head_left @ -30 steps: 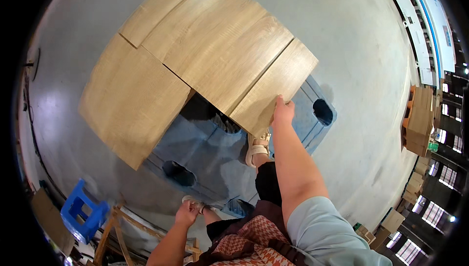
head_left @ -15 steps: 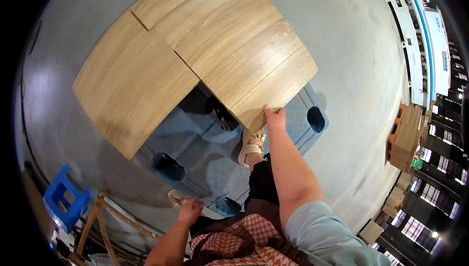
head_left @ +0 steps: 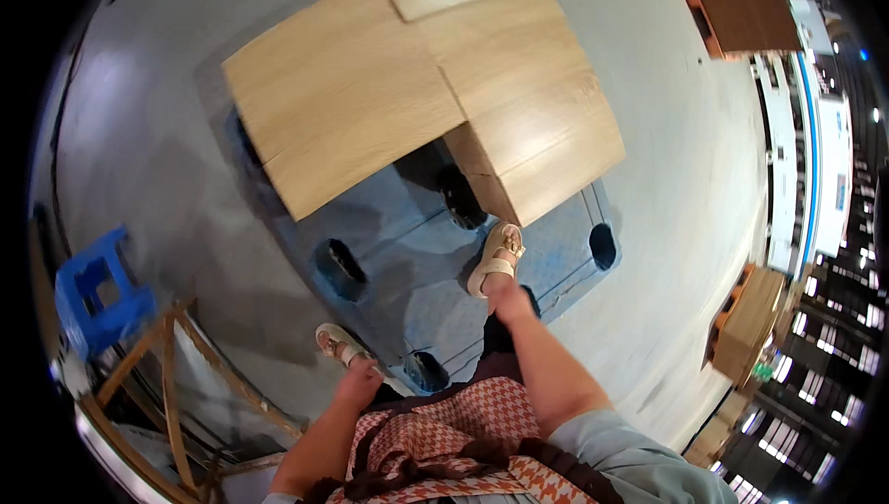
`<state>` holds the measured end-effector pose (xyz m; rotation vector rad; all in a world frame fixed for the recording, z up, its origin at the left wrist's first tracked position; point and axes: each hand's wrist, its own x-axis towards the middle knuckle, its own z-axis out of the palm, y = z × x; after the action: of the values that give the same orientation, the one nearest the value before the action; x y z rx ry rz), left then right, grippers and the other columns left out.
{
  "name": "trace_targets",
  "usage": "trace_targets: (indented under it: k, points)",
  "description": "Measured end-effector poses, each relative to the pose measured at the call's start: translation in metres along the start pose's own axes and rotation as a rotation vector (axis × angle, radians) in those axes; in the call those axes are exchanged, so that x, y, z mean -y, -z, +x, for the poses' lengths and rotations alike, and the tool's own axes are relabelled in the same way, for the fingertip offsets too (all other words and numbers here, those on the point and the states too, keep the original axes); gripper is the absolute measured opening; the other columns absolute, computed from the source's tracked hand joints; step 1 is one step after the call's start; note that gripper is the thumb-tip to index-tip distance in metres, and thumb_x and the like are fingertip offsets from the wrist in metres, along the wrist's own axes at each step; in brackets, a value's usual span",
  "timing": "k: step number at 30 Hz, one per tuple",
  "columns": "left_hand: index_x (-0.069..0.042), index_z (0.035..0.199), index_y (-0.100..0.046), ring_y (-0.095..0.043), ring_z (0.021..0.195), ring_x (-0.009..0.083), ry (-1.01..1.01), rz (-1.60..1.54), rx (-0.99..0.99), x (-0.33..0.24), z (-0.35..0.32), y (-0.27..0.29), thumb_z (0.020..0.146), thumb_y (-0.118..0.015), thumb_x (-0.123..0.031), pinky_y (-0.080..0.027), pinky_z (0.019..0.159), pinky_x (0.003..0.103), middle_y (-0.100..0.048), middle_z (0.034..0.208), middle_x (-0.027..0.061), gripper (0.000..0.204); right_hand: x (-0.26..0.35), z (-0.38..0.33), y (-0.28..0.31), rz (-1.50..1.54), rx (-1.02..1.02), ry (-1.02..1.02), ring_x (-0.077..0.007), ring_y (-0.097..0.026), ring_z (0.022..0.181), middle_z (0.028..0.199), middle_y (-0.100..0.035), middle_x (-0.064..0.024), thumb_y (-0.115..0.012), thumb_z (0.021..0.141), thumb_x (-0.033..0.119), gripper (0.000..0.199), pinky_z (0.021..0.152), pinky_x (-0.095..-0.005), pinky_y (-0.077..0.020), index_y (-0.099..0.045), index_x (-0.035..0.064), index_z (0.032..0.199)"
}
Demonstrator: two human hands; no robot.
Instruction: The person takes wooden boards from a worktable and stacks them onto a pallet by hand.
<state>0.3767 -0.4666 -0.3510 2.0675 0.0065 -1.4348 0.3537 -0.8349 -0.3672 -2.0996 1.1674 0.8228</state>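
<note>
Stacks of wood-grain boards [head_left: 347, 87] lie on a blue plastic pallet [head_left: 407, 282]. The near right stack [head_left: 546, 138] has its front corner closest to me and stands taller than the exposed pallet. My right hand [head_left: 509, 302] hangs just short of that corner, above my right sandal [head_left: 500, 254], touching no board. It is smeared by motion and its fingers are hidden from view. My left hand [head_left: 364, 379] hangs low at my left side near my other sandal [head_left: 338, 342], its fingers loosely curled with nothing visible in them.
A blue plastic stool [head_left: 102, 291] stands at the left, beside a wooden frame [head_left: 171, 393]. Stacked brown boards on pallets [head_left: 750, 323] stand at the right, with another brown stack [head_left: 732, 0] at the far right. Round dark holes [head_left: 341, 270] open in the pallet's top.
My right hand has let go of the near right stack's corner and drawn back toward me. The view has shifted, so the boards sit farther off. My left hand still hangs low.
</note>
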Motion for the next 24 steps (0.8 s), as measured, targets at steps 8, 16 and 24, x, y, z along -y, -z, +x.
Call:
trace_targets:
  k: [8, 16, 24]
  points:
    - [-0.004, 0.109, -0.053, -0.059, 0.086, 0.0280, 0.064, -0.405, -0.228, 0.112, -0.142, 0.023, 0.073, -0.060, -0.031, -0.046, 0.076, 0.036, -0.062, 0.093, 0.0130, 0.045, 0.032, -0.197, -0.168, -0.206, 0.918, 0.575, -0.0305, -0.058, 0.083, 0.093, -0.060, -0.0185, -0.059, 0.077, 0.032, 0.044, 0.073, -0.0362, -0.0450, -0.051, 0.0071, 0.112]
    - [-0.005, 0.102, -0.057, -0.058, 0.089, 0.0300, 0.411, -0.673, -0.887, 0.298, -0.328, 0.034, 0.073, -0.059, -0.030, -0.046, 0.077, 0.036, -0.060, 0.095, 0.0161, 0.038, 0.225, -0.227, -0.129, -0.952, 0.453, 0.953, -0.0281, -0.057, 0.095, 0.106, -0.058, -0.0170, -0.060, 0.074, 0.038, 0.051, 0.080, -0.0342, -0.0453, -0.053, 0.0030, 0.111]
    - [-0.009, 0.098, -0.061, -0.056, 0.092, 0.0314, 0.539, -0.869, -0.757, 0.281, -0.350, -0.063, 0.074, -0.056, -0.036, -0.044, 0.080, 0.039, -0.060, 0.099, 0.0146, 0.037, 0.381, -0.283, -0.151, -0.360, 0.643, 0.821, -0.0141, -0.054, 0.066, 0.077, -0.058, -0.0063, -0.058, 0.077, 0.018, 0.027, 0.055, -0.0261, -0.0413, -0.055, 0.0012, 0.097]
